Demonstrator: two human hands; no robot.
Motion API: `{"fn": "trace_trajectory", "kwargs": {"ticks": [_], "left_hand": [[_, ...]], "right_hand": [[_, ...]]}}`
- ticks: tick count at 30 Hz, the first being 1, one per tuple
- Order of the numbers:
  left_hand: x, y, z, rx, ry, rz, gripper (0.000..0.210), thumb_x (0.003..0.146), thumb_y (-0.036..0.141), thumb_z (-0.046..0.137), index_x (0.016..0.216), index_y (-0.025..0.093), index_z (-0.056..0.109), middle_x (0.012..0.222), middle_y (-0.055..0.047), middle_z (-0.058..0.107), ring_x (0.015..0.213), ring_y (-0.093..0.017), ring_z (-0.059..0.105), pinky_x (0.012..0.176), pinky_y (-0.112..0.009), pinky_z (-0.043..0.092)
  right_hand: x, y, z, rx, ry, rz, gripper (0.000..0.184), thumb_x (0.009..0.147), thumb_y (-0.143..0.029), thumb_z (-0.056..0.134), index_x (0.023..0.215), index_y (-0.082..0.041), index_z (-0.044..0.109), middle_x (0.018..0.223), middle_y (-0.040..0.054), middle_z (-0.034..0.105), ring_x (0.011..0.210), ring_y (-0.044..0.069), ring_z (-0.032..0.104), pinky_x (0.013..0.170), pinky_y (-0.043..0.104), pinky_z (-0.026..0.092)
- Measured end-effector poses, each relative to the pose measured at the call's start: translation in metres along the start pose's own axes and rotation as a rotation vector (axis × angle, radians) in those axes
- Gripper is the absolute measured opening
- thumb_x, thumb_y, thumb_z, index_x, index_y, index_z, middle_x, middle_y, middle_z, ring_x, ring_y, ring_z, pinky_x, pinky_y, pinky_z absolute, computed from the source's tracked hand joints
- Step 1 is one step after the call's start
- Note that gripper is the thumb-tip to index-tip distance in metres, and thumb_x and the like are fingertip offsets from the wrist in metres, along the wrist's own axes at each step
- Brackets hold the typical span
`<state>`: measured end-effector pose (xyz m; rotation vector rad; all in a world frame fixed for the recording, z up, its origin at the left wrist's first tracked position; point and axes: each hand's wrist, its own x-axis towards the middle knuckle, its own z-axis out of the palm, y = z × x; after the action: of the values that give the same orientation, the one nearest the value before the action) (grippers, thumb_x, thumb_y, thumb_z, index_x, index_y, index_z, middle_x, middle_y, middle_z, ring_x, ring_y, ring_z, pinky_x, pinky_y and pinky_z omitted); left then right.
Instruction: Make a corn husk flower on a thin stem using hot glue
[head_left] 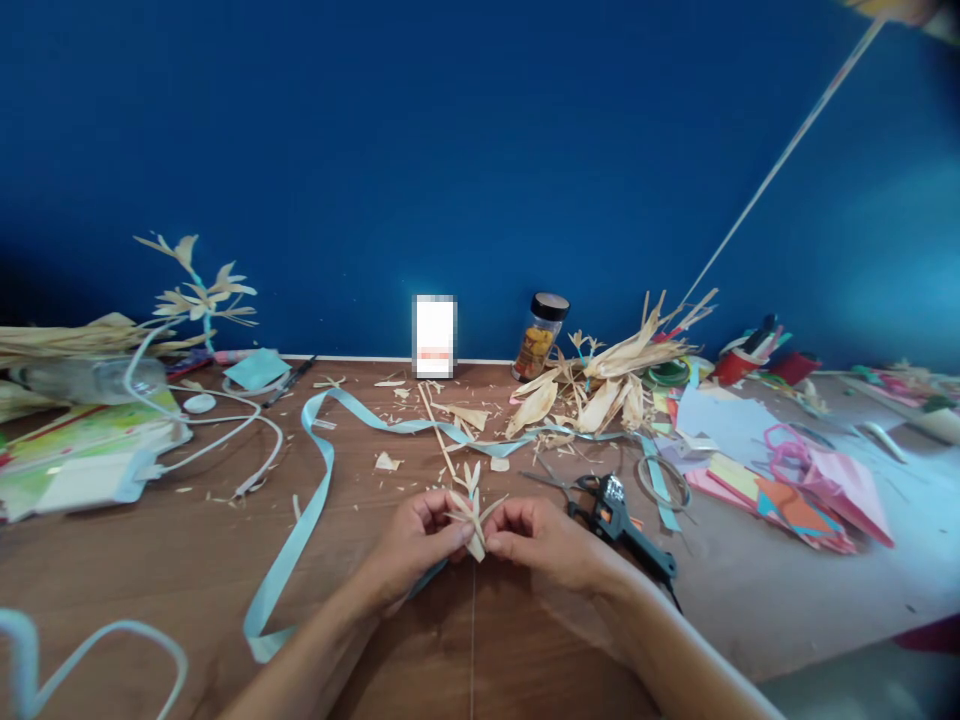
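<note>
Between my hands at the front middle of the table is a small flower of pale dried husk (474, 535), with several narrow petals pointing out. My left hand (421, 545) is closed on it, thumb against the front. My right hand (551, 545) pinches at the flower's right side, thumb and forefinger together at a petal. A light blue ribbon (326, 440) winds over the table behind my hands. Its near end lies beside my left forearm. Just beyond the flower lies a thin stick (442, 440). A glue gun (626, 525) rests right of my right hand.
Scissors (559, 483) lie by the glue gun. Behind stand a dark-lidded jar (540, 335), a bundle of dried husks (600, 380) and a blurred-out upright screen (434, 338). White cables (225, 405) and a finished husk-flower stem (202, 290) are left; coloured paper (795, 500) is right.
</note>
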<state>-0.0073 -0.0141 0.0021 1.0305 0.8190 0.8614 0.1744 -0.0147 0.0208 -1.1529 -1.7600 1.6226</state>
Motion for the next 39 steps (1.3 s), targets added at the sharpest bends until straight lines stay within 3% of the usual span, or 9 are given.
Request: {"fn": "trace_trajectory", "kwargs": {"ticks": [7,12,29,34,39], "left_hand": [[0.002,0.000,-0.001,0.000,-0.010,0.008,0.015,0.066,0.027,0.063,0.071,0.014,0.056,0.061,0.001,0.054,0.053,-0.008,0.045,0.051,-0.019,0.034],[0.002,-0.003,-0.001,0.005,0.034,0.006,0.015,0.065,0.027,0.063,0.070,0.014,0.056,0.059,0.002,0.053,0.052,-0.008,0.045,0.051,-0.019,0.035],[0.002,-0.003,0.000,0.036,0.035,0.010,0.015,0.066,0.027,0.063,0.072,0.014,0.058,0.062,0.000,0.055,0.053,-0.008,0.046,0.052,-0.019,0.036],[0.002,-0.004,0.001,0.007,0.036,0.025,0.015,0.067,0.027,0.063,0.073,0.015,0.058,0.062,0.000,0.055,0.053,-0.008,0.045,0.051,-0.019,0.036],[0.000,-0.001,0.005,-0.116,0.139,-0.001,0.043,0.068,0.037,0.061,0.105,0.019,0.050,0.065,0.000,0.055,0.055,-0.010,0.049,0.050,-0.019,0.040]], "right_hand": [[0.000,-0.002,0.000,-0.051,-0.041,-0.014,0.016,0.076,-0.028,0.052,0.077,-0.013,0.058,0.065,-0.0030,0.049,0.059,0.007,0.040,0.056,0.018,0.033],[0.001,-0.002,0.000,0.006,-0.073,-0.003,0.024,0.081,-0.030,0.044,0.078,-0.012,0.059,0.069,-0.0001,0.054,0.062,0.009,0.046,0.060,0.020,0.037],[0.001,-0.001,0.000,-0.136,-0.021,-0.022,0.015,0.076,-0.025,0.049,0.074,-0.014,0.059,0.063,-0.0029,0.052,0.057,0.008,0.042,0.055,0.018,0.034],[0.002,0.002,0.006,-0.158,0.042,-0.036,0.016,0.077,-0.022,0.045,0.073,-0.013,0.058,0.060,-0.0038,0.049,0.054,0.007,0.038,0.053,0.017,0.032],[0.008,0.006,0.017,-0.071,0.227,-0.080,0.020,0.080,-0.026,0.043,0.075,-0.013,0.057,0.067,-0.0005,0.056,0.061,0.010,0.046,0.058,0.019,0.036]]}}
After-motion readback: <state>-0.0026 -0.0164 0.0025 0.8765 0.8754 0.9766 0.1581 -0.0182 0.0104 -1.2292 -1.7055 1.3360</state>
